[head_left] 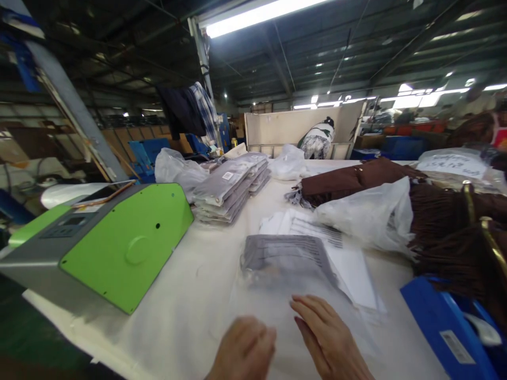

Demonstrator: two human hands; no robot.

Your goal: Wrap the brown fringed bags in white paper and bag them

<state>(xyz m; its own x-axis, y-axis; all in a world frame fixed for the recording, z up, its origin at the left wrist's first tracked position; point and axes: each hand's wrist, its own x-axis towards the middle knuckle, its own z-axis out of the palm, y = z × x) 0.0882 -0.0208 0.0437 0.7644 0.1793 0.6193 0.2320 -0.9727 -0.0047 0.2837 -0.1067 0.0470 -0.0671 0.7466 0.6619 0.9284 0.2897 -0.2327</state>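
A clear plastic bag (pixel 269 301) lies on the white table in front of me, with folded grey fabric (pixel 283 253) bearing dark stripes inside its far part. My left hand (pixel 247 348) is over the near left part of the bag, blurred, its fingers curled in; whatever they may hold is hidden. Over the bag's near right part is my right hand (pixel 327 338), its fingers stretched out and nothing visible in it. Whether this hand touches the film I cannot tell. White sheets (pixel 352 269) lie partly under the bag on its right.
A green and grey machine (pixel 134 243) stands left. Bagged grey packs (pixel 225 184) are stacked behind. Brown fringed fabric (pixel 348 179), a crumpled plastic bag (pixel 372 216) and a blue tool or box (pixel 447 327) lie right. A person (pixel 318 138) bends in the background.
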